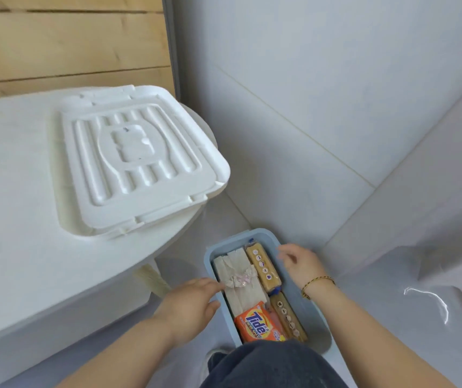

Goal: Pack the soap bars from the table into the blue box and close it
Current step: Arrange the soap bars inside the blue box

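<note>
The blue box (pixel 312 312) stands open on the floor at lower centre. Inside lie two pale wrapped soap bars (pixel 241 273), two tan wrapped bars (pixel 263 268) along the right side, and an orange Tide soap bar (pixel 257 322) at the near end. My left hand (pixel 193 301) rests on the box's left rim, fingertips touching a pale bar. My right hand (pixel 299 261) hovers over the right rim, fingers apart and holding nothing. The white lid (pixel 137 161) lies on the white table (pixel 14 233) at upper left.
A knee in dark jeans (pixel 269 365) covers the near end of the box. The table's leg (pixel 151 281) stands just left of the box. Grey tiled floor (pixel 336 113) spreads to the right. A wooden wall (pixel 70 37) is behind the table.
</note>
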A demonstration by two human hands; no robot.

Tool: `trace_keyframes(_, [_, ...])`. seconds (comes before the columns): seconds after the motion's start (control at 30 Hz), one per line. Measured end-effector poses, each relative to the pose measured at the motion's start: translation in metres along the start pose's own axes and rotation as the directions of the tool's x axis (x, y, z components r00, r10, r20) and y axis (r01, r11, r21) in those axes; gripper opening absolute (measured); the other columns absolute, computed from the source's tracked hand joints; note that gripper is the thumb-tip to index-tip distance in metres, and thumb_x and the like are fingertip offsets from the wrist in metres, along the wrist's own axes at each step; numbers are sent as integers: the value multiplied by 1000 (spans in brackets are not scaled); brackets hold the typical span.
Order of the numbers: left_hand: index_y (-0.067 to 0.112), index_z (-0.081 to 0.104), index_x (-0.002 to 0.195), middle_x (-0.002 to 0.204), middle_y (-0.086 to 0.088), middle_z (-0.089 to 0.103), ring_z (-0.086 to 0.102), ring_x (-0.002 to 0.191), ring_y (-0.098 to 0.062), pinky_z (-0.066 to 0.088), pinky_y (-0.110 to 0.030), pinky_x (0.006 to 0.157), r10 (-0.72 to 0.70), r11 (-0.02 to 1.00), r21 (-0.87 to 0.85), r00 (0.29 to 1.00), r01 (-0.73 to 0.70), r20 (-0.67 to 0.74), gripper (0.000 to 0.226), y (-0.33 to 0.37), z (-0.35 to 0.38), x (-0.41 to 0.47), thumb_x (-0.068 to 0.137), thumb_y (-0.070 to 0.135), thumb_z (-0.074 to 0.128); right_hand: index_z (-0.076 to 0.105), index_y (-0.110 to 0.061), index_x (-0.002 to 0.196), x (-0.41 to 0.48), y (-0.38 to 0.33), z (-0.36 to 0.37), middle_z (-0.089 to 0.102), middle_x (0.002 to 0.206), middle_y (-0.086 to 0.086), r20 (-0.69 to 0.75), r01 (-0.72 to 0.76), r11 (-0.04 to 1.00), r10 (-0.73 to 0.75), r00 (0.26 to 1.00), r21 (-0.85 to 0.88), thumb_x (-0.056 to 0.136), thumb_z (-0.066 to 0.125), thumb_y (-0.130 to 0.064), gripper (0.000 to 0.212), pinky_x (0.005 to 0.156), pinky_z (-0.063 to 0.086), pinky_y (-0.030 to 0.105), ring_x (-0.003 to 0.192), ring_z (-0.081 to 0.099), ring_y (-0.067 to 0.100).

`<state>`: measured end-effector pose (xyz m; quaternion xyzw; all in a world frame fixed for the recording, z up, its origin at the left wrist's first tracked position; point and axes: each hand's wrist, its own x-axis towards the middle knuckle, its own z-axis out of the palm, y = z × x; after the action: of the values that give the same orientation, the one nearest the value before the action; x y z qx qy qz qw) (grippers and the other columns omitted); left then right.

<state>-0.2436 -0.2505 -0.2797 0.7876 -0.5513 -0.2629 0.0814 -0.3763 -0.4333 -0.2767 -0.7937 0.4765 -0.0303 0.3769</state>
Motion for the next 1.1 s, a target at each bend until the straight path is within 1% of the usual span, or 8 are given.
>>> trace_keyframes(0.2, [34,46,126,129,10,54,46,118,-9,34,-20,96,186,981,3,942,-192,-279,33,33,-71,-70,94,33,37,64,-6,93,-43,-61,-43,69,82,10,-91,133,987,-125,988,91,88,44,-2,22,81,47,32,72,58,18])
trace_keyframes(0.4, [29,62,109,104,15,62,45,104,4,32,-4,87,113,954,-145,761,-263,-638,23,15,-125,-159,89,27,52,57,-24,63,-92,-138,-68,62,63,-7,-86,369,924,-361,929,102,88,52,-10,30,56,44,19,56,54,11])
trace_keyframes(0.6, [16,73,80,78,1,73,57,81,-3,46,-19,68,-148,989,-137,545,60,-825,15,-66,-140,-247,70,15,61,60,-23,59,-130,-237,-41,63,50,-11,-1,593,796,-598,802,123,81,61,-8,27,49,42,3,50,55,-2])
trace_keyframes(0.73, [8,70,95,99,-11,71,64,96,-28,47,-37,86,-334,928,-238,361,286,-870,20,-108,-148,-270,75,5,69,57,-30,68,-134,-291,4,58,70,-11,65,694,713,-701,710,99,80,63,-11,23,58,41,1,66,53,8])
trace_keyframes(0.8, [12,56,120,130,-10,55,49,121,-27,32,-36,103,-468,859,-314,370,405,-803,38,-128,-145,-281,83,16,62,59,-27,86,-133,-322,37,56,79,-15,139,717,695,-715,685,42,81,63,-16,13,66,41,8,75,52,11])
trace_keyframes(0.87, [21,34,136,148,-1,30,27,136,-18,15,-28,111,-520,819,-303,407,487,-751,52,-143,-136,-287,88,32,52,55,-23,112,-131,-349,66,58,97,-11,222,743,667,-719,658,-42,82,62,-21,31,80,39,18,90,51,12])
trace_keyframes(0.97, [28,17,141,154,7,12,9,141,-10,3,-27,114,-544,797,-255,467,548,-697,59,-150,-131,-286,89,49,37,39,-20,132,-131,-390,107,48,133,0,335,827,524,-756,562,-206,81,62,-25,56,96,34,26,120,43,17])
trace_keyframes(1.1, [28,20,138,153,8,13,3,141,-9,0,-30,113,-548,783,-189,512,593,-661,55,-154,-132,-280,90,54,25,18,-22,143,-128,-428,149,24,151,2,501,871,338,-718,483,-357,78,65,-25,80,109,25,31,138,21,21])
